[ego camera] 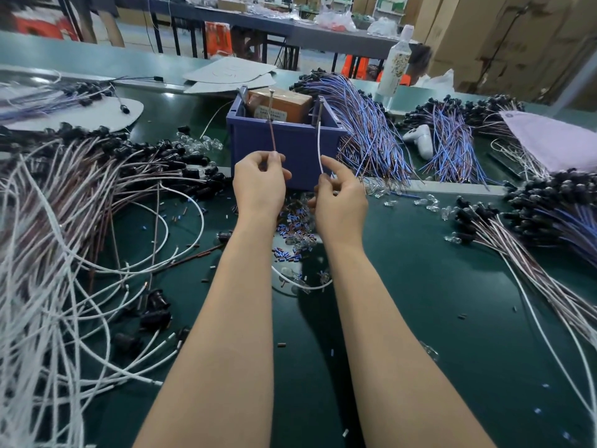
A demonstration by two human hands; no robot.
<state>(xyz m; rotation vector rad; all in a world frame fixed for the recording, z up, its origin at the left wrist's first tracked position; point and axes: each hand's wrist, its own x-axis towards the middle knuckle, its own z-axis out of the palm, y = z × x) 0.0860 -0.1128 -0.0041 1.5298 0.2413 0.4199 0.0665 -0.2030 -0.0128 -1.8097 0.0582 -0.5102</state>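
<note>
My left hand (258,184) pinches a thin brown wire (273,137) that rises upright in front of a blue plastic bin (284,140). My right hand (339,202) pinches a white wire (319,147), which also stands upright beside the brown one. Both hands are raised above the green table mat (420,286), a little apart from each other. Under the hands lies a small heap of blue and brown cut sleeves (294,231) with some clear bulbs.
A tangle of white and brown wires with black sockets (80,205) covers the left. Blue-and-brown wire bundles (371,130) lie right of the bin, more bundles (533,221) at far right. A white bottle (395,63) and a white controller (420,139) sit behind.
</note>
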